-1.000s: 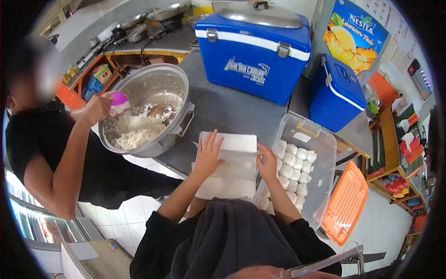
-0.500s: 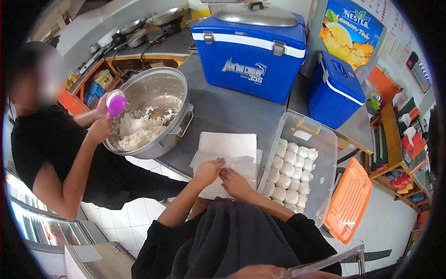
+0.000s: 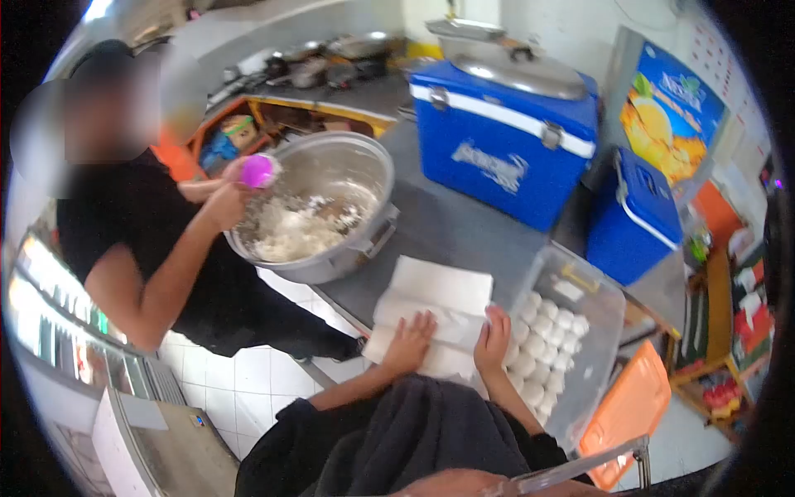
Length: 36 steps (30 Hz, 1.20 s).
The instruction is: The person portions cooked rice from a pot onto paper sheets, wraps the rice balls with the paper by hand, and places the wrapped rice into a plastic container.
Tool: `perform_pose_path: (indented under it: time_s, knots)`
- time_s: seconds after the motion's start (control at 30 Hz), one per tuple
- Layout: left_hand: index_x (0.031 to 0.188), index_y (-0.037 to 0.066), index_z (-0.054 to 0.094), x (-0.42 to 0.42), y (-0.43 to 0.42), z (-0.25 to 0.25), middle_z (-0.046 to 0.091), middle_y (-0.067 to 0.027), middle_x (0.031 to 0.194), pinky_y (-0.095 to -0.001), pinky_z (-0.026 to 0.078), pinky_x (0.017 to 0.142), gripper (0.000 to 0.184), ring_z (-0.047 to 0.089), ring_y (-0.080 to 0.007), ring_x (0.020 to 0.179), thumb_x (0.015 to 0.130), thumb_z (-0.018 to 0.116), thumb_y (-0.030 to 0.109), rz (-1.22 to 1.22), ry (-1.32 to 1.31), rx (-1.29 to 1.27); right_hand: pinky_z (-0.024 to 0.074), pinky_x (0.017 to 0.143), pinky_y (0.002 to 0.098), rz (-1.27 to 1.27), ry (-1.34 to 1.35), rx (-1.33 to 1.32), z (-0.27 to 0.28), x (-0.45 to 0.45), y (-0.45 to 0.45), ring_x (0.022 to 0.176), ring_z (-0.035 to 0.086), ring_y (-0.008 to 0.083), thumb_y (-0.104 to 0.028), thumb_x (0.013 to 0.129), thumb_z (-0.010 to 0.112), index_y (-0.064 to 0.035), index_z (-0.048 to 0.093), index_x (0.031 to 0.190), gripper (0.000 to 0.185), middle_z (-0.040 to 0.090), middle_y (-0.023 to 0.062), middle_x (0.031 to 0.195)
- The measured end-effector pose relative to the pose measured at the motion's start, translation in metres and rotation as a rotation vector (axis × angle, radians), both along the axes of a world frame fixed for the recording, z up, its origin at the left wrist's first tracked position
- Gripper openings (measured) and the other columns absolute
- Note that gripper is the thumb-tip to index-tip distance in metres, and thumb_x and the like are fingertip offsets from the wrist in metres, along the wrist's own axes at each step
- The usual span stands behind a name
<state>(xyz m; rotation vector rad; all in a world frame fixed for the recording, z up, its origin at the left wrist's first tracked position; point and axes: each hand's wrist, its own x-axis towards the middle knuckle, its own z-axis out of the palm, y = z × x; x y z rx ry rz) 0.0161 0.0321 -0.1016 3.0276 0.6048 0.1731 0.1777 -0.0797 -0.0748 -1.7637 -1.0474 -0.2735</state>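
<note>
A stack of white paper sheets [image 3: 445, 284] lies on the grey table in front of me, a looser sheet across its lower half. My left hand [image 3: 411, 341] rests flat on that sheet with its fingers spread. At the sheet's right edge, my right hand [image 3: 493, 338] has its fingers curled round the paper, seemingly pinching it. Just right of that hand stands a clear plastic bin [image 3: 609, 319] with rows of rounded white paper-wrapped bundles [image 3: 542, 349].
At left a co-worker [image 3: 157, 240] holds a purple scoop [image 3: 258, 171] over a large metal pot [image 3: 377, 170] of white rice [image 3: 294, 236]. Blue coolers [image 3: 505, 149] stand at the back. An orange lid [image 3: 627, 406] leans beside the bin.
My hands have moved apart, the left now flat on the paper, the right at its right edge. My view has shifted left. The co-worker's scoop has tilted.
</note>
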Motion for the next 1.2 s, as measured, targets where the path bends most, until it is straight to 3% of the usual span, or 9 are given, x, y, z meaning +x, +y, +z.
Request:
perform_pose_path:
  time_s: [0.17, 0.33, 0.57, 0.67, 0.9, 1.03, 1.1, 1.17, 1.2]
  knots:
    - [0.134, -0.001, 0.022, 0.001, 0.002, -0.021, 0.016, -0.0202, 0.141, -0.0511, 0.026, 0.099, 0.057, 0.017, -0.0343, 0.131, 0.085, 0.042, 0.017, -0.035, -0.078, -0.008, 0.0391, 0.085, 0.0384, 0.478, 0.025, -0.183, 0.008, -0.039, 0.028, 0.097, 0.047, 0.0364, -0.008, 0.079, 0.052, 0.0030, 0.050, 0.101, 0.025, 0.047, 0.0198, 0.102]
    - [0.132, -0.004, 0.025, -0.006, 0.010, -0.029, 0.018, -0.0236, 0.140, -0.0463, 0.028, 0.101, 0.054, 0.020, -0.0364, 0.130, 0.085, 0.043, 0.015, -0.045, -0.136, -0.091, 0.0384, 0.082, 0.0418, 0.415, -0.075, -0.160, -0.017, -0.033, 0.020, 0.093, 0.044, 0.0392, -0.008, 0.074, 0.056, 0.0027, 0.047, 0.097, 0.027, 0.046, 0.0223, 0.097]
    - [0.116, 0.008, 0.050, -0.025, 0.056, -0.026, 0.056, -0.0096, 0.114, -0.0418, 0.041, 0.092, 0.039, 0.054, -0.0273, 0.101, 0.078, 0.057, 0.015, -0.053, -0.455, -0.264, 0.0397, 0.078, 0.0430, 0.453, -0.031, -0.348, -0.043, -0.009, 0.014, 0.088, 0.050, 0.0329, -0.007, 0.072, 0.056, -0.0040, 0.053, 0.091, 0.020, 0.054, 0.0137, 0.092]
    - [0.091, 0.009, 0.063, -0.023, 0.085, -0.010, 0.063, -0.0090, 0.089, -0.0379, 0.043, 0.079, 0.015, 0.058, -0.0280, 0.085, 0.078, 0.057, 0.015, -0.121, -0.256, -0.483, 0.0407, 0.076, 0.0420, 0.418, -0.130, -0.399, -0.051, -0.001, 0.015, 0.085, 0.052, 0.0327, -0.008, 0.075, 0.053, -0.0049, 0.055, 0.088, 0.013, 0.057, 0.0118, 0.086]
    - [0.081, 0.004, 0.062, 0.023, 0.107, 0.007, 0.061, -0.0130, 0.084, -0.0370, 0.046, 0.070, 0.014, 0.059, -0.0285, 0.081, 0.069, 0.065, 0.011, -0.058, -0.066, -0.675, 0.0440, 0.071, 0.0413, 0.315, 0.208, -0.601, -0.044, 0.007, 0.045, 0.080, 0.054, 0.0350, -0.010, 0.077, 0.054, -0.0053, 0.050, 0.100, 0.023, 0.055, 0.0172, 0.086]
    - [0.080, 0.003, 0.062, 0.056, 0.100, 0.002, 0.057, -0.0141, 0.088, -0.0383, 0.046, 0.071, 0.027, 0.058, -0.0290, 0.089, 0.058, 0.075, 0.013, 0.198, -0.180, -0.490, 0.0457, 0.072, 0.0412, 0.135, 0.066, -0.676, -0.008, 0.003, 0.059, 0.079, 0.056, 0.0376, -0.016, 0.073, 0.063, -0.0052, 0.047, 0.106, 0.038, 0.055, 0.0166, 0.093]
    - [0.081, 0.004, 0.063, 0.061, 0.097, 0.015, 0.056, -0.0142, 0.090, -0.0390, 0.046, 0.071, 0.031, 0.057, -0.0288, 0.091, 0.055, 0.077, 0.014, 0.259, -0.130, -0.354, 0.0469, 0.071, 0.0431, 0.085, -0.392, -0.812, 0.010, 0.012, 0.063, 0.076, 0.057, 0.0397, -0.023, 0.063, 0.072, -0.0048, 0.051, 0.103, 0.049, 0.053, 0.0156, 0.099]
    - [0.081, 0.007, 0.065, 0.060, 0.093, 0.057, 0.059, -0.0110, 0.084, -0.0395, 0.046, 0.070, 0.033, 0.059, -0.0261, 0.088, 0.052, 0.078, 0.016, -0.157, 0.086, 0.156, 0.0470, 0.071, 0.0426, 0.149, -0.383, -0.901, 0.009, 0.023, 0.069, 0.076, 0.057, 0.0386, -0.026, 0.060, 0.074, -0.0046, 0.056, 0.097, 0.047, 0.054, 0.0155, 0.095]
    - [0.081, 0.007, 0.065, 0.062, 0.095, 0.054, 0.059, -0.0110, 0.084, -0.0395, 0.046, 0.070, 0.033, 0.059, -0.0261, 0.088, 0.052, 0.078, 0.016, -0.162, 0.083, 0.148, 0.0472, 0.071, 0.0420, 0.210, -0.377, -0.986, 0.007, 0.028, 0.072, 0.075, 0.057, 0.0376, -0.029, 0.056, 0.077, -0.0044, 0.060, 0.090, 0.045, 0.055, 0.0154, 0.090]
